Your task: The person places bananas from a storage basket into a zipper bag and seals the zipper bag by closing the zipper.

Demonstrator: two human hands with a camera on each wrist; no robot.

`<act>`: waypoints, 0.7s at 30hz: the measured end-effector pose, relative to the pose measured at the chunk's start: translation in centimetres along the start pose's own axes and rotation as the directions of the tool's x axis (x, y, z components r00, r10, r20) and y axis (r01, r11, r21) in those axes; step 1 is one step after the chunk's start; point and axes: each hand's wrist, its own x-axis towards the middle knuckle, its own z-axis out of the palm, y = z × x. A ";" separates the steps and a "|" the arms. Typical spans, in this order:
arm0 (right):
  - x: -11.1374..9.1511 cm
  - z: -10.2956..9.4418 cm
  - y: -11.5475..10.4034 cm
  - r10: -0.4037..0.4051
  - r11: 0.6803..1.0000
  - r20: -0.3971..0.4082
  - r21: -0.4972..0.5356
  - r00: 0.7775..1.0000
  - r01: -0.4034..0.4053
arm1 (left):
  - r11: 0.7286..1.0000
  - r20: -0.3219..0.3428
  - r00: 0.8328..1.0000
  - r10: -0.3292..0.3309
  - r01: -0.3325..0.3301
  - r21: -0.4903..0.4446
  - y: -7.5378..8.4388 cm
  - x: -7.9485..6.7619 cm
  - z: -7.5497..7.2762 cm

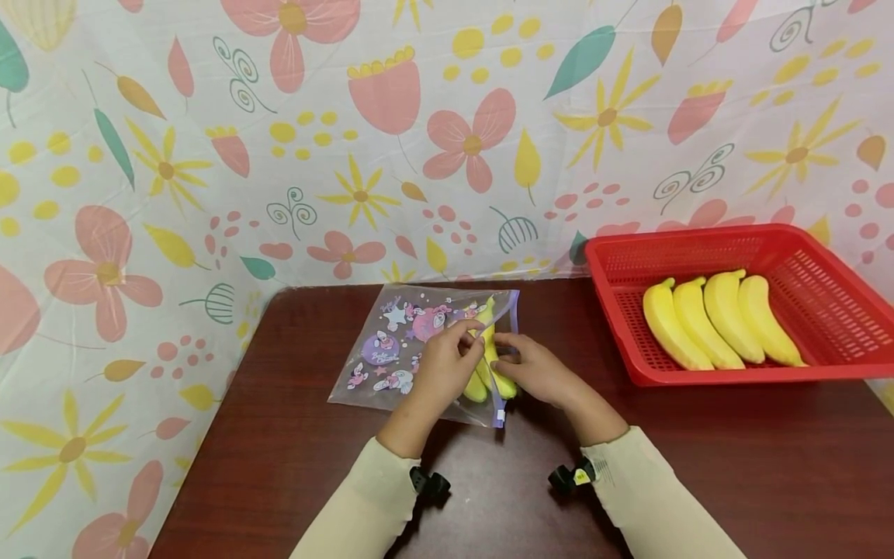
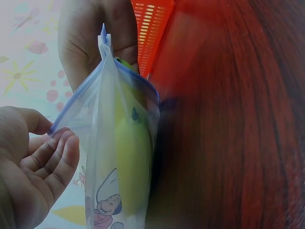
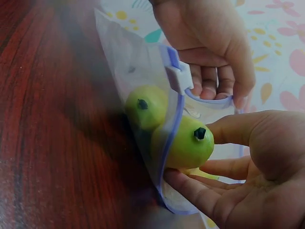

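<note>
A clear zip bag [image 1: 356, 357] with cartoon prints and a purple zip edge lies on the table, its mouth facing right. My left hand [image 1: 447, 365] pinches the upper edge of the mouth between thumb and fingers, lifting it apart from the lower edge. At that mouth my right hand [image 1: 541, 373] holds a yellow banana [image 3: 186, 148], thumb on one side and fingers on the other. The banana's dark-tipped end shows in the right wrist view. Beside it, a second banana [image 3: 145, 107] lies inside the bag, seen through the plastic. A white slider [image 3: 180, 78] sits on the zip.
To the right, a red plastic basket [image 1: 615, 310] holds a row of several bananas [image 1: 722, 322]. The dark brown table [image 1: 279, 466] meets a flower-patterned cloth [image 1: 244, 171] at its back and left edges. Black wrist cameras [image 1: 431, 484] sit at both sleeves.
</note>
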 end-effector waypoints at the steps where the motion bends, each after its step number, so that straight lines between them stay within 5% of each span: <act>1: 0.0 0.0 0.0 0.010 1.000 -0.007 -0.003 1.000 -0.010 | 1.000 -0.001 1.000 0.001 -0.001 0.000 0.0 0.0 0.0; 21: 0.4 0.9 0.7 0.000 0.999 -0.033 0.042 0.999 0.001 | 1.000 -0.005 1.000 -0.002 0.002 -0.003 -0.1 0.0 0.0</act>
